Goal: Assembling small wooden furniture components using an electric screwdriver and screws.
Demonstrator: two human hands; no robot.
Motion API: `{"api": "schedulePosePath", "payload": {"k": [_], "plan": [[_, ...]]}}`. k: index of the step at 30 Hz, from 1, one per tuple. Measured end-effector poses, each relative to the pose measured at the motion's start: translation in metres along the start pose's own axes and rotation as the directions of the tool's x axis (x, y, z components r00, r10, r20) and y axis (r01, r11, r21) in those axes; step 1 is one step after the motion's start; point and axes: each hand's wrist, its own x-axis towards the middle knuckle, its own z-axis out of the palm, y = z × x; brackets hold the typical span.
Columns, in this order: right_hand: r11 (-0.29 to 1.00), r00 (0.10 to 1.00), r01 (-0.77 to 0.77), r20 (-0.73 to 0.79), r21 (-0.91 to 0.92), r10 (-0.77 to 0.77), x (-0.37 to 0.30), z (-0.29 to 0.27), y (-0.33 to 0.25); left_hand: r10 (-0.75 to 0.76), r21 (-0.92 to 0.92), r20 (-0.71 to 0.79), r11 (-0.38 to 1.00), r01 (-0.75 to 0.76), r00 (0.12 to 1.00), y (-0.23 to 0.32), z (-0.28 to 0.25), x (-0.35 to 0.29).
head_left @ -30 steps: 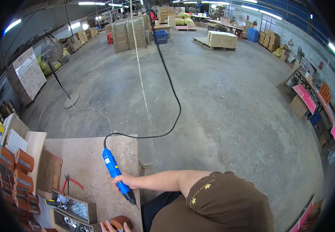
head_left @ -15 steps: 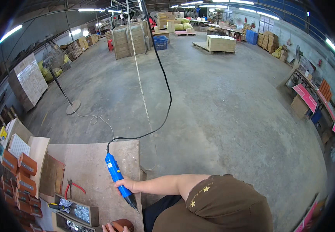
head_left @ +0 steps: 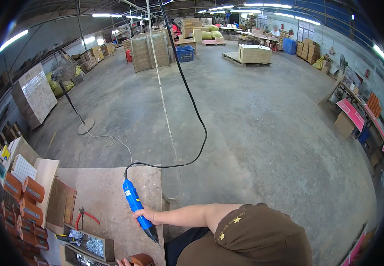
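Note:
My right hand (head_left: 146, 216) is wrapped around a blue electric screwdriver (head_left: 132, 197), whose black nose and bit tilt down toward the bench's right edge. A black cord runs from its top end. At the lower edge of the picture, the fingers of my left hand (head_left: 123, 262) curl against a reddish-brown cylinder (head_left: 143, 259); most of that hand is cut off. The bit ends a little above this cylinder, apart from it. Left of it sit two wooden boxes holding small silvery hardware (head_left: 95, 246). Red-handled pliers (head_left: 85, 216) lie behind them on the wooden bench (head_left: 107, 190).
Several brown cylinders with metal plates (head_left: 32, 210) are stacked at the left. A yellow-and-black handled tool (head_left: 66, 238) lies across a box. The cord (head_left: 201, 119) hangs in a loop beyond the bench. A standing fan (head_left: 63, 73) and a pallet load (head_left: 255, 54) stand farther off.
The view has shifted slightly, so the bench and its contents sit a little lower. Both hands keep their holds, with the screwdriver in nearly the same pose; the cord's loop has swung right.

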Motion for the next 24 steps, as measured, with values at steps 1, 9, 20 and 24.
{"api": "schedulePosePath", "payload": {"k": [1,9,20,24], "plan": [[1.000,1.000,0.000,0.000,-0.001,0.000,0.000,-0.001,0.001,0.000,0.000,0.000,1.000,0.000,1.000,0.004,-0.003,0.001],[1.000,1.000,0.005,0.001,0.006,-0.005,0.000,0.001,-0.001,0.104,0.071,0.132,0.991,-0.114,0.986,0.015,-0.013,0.007],[1.000,0.999,-0.012,-0.031,-0.005,0.012,-0.003,0.003,-0.005,0.097,0.080,0.126,0.991,-0.107,0.987,0.016,-0.010,0.009],[1.000,1.000,-0.010,-0.005,0.004,0.010,-0.003,0.003,-0.005,0.094,-0.005,0.095,0.996,-0.094,0.991,0.011,-0.007,0.004]]}}
